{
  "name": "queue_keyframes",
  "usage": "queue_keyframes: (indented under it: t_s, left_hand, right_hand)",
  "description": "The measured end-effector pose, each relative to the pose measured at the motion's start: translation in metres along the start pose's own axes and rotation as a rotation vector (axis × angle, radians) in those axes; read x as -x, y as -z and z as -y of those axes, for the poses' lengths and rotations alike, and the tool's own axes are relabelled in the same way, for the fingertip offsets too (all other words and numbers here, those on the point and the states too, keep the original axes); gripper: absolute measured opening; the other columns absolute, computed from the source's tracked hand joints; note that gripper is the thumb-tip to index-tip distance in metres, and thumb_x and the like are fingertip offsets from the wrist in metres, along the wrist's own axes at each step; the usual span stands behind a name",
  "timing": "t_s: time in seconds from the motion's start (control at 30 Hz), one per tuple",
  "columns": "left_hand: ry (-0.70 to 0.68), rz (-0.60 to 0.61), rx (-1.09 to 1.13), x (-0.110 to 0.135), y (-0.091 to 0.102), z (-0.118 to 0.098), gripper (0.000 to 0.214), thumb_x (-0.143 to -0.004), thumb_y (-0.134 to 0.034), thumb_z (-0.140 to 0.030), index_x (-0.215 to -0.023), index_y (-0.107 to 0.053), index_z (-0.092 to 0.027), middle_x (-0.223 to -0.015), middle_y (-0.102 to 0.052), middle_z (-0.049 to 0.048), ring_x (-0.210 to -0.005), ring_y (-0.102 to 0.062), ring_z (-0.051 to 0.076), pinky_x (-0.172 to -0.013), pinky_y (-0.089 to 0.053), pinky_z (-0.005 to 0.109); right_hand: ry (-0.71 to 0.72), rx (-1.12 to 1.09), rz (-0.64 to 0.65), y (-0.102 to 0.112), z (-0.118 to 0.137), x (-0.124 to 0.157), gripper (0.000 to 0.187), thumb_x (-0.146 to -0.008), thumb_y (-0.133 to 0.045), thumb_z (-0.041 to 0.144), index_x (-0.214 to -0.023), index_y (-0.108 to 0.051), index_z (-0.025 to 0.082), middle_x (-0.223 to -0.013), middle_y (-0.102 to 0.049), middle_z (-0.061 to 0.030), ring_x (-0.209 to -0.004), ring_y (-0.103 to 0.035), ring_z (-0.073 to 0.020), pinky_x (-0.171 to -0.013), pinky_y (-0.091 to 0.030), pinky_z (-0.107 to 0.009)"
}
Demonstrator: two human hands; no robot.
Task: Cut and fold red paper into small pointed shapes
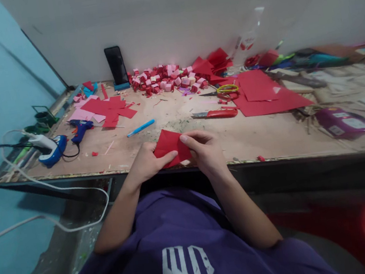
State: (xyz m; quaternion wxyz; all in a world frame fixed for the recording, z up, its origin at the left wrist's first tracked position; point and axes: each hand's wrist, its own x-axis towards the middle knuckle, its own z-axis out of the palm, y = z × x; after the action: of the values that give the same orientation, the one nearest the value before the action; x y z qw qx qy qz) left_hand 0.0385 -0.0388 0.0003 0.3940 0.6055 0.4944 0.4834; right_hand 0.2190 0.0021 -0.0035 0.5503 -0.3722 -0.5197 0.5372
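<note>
A small piece of red paper (170,142) is held between my two hands, just above the front edge of the table, one corner pointing away from me. My left hand (147,161) pinches its left side, thumb lying across the front face. At the right side, my right hand (206,148) grips the paper with the thumb on top and the fingers behind. Faint crease lines show on the paper. Beyond it lie a blue pen (140,128) and a red-handled utility knife (215,114).
Pink and red folded paper cubes (167,79) are heaped at the back beside a phone (116,65) on a stand. Yellow-handled scissors (226,89) lie near large red sheets (265,92). On the left are a blue glue gun (81,129), cut paper (108,109) and a power strip (53,151).
</note>
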Motion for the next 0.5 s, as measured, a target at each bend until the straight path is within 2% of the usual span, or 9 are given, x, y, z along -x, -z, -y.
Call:
queue_keyframes:
  t_s: [0.13, 0.3, 0.5]
  left_hand:
    - [0.008, -0.025, 0.015, 0.0005, 0.0004, -0.0002, 0.024, -0.077, -0.086, -0.039, -0.072, -0.076, -0.017, -0.065, -0.071, 0.0007, -0.056, -0.061, 0.014, -0.051, -0.048, 0.024]
    - [0.012, -0.044, 0.019, 0.0003, 0.0004, 0.0021, 0.022, -0.077, -0.086, -0.037, -0.075, -0.078, -0.017, -0.066, -0.072, 0.0007, -0.056, -0.062, 0.015, -0.051, -0.049, 0.024]
    - [-0.080, -0.270, 0.039, -0.0019, 0.0022, 0.0026, 0.028, -0.076, -0.088, -0.041, -0.082, -0.077, -0.016, -0.072, -0.074, 0.0025, -0.062, -0.066, 0.017, -0.056, -0.054, 0.025]
  right_hand:
    - [-0.002, 0.003, 0.033, -0.0008, 0.0004, 0.0011, 0.027, -0.073, -0.091, 0.050, -0.079, -0.085, 0.024, -0.076, -0.078, -0.0024, -0.064, -0.066, -0.0156, -0.059, -0.054, -0.028]
    - [-0.001, 0.013, -0.001, -0.0018, -0.0007, 0.0019, 0.028, -0.073, -0.091, 0.051, -0.079, -0.085, 0.024, -0.078, -0.079, -0.0032, -0.066, -0.069, -0.0169, -0.061, -0.055, -0.029]
    - [-0.003, 0.044, 0.058, -0.0009, -0.0011, 0.0015, 0.029, -0.077, -0.089, 0.051, -0.082, -0.086, 0.023, -0.074, -0.078, -0.0022, -0.062, -0.068, -0.0153, -0.060, -0.054, -0.026]
